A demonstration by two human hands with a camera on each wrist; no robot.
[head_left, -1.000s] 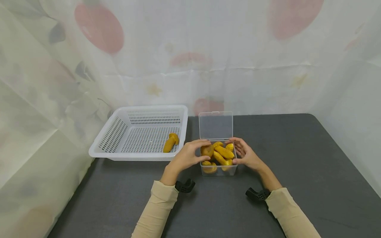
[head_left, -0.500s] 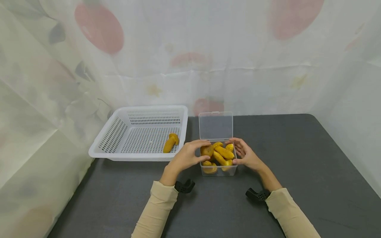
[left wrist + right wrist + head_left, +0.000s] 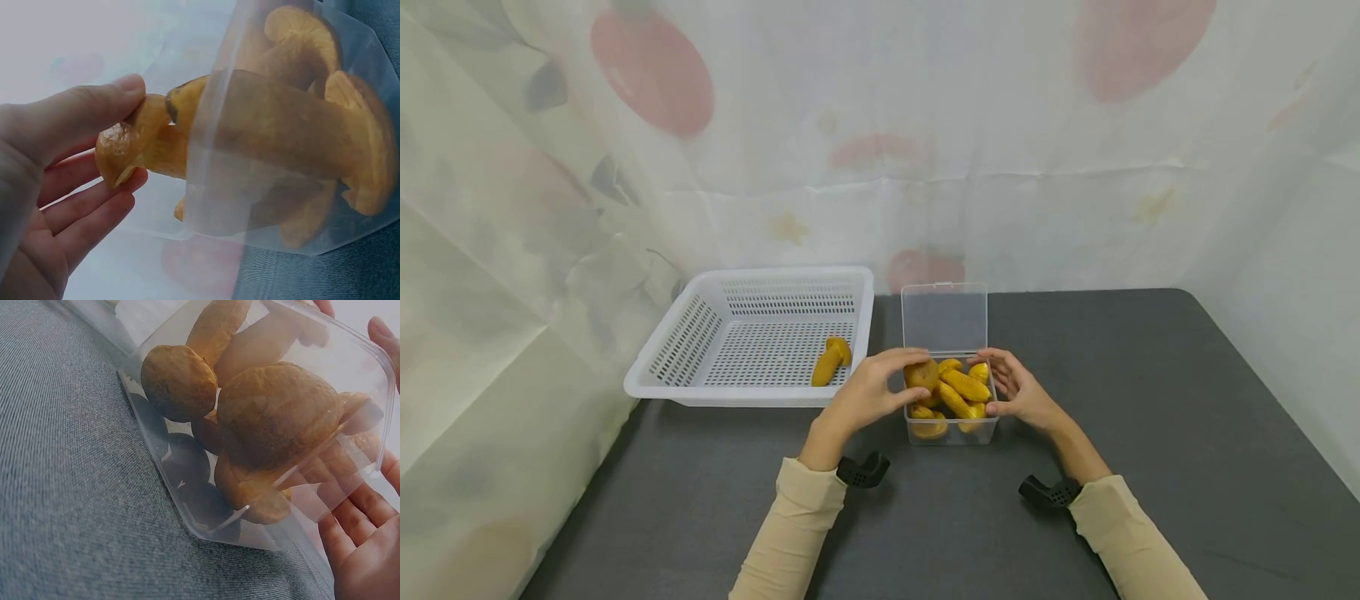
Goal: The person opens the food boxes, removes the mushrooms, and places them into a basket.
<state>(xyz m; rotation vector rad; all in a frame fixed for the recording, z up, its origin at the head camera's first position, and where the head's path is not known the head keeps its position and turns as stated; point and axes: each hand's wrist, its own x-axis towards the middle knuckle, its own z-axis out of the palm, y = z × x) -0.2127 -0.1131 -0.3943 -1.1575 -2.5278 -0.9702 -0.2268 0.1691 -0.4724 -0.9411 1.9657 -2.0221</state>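
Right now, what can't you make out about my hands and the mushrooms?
Head view: how many mushrooms the box holds; they overlap.
Left wrist view: part of the left hand, cut by left edge.
Right wrist view: part of the right hand, cut by right edge.

The bare left hand (image 3: 868, 393) and right hand (image 3: 1028, 400) come out of a left sleeve (image 3: 792, 527) and right sleeve (image 3: 1138, 537) of creased, plain beige cloth. A left mount (image 3: 862, 472) and right mount (image 3: 1051, 492), curved, black and perforated, sit by the cuffs.
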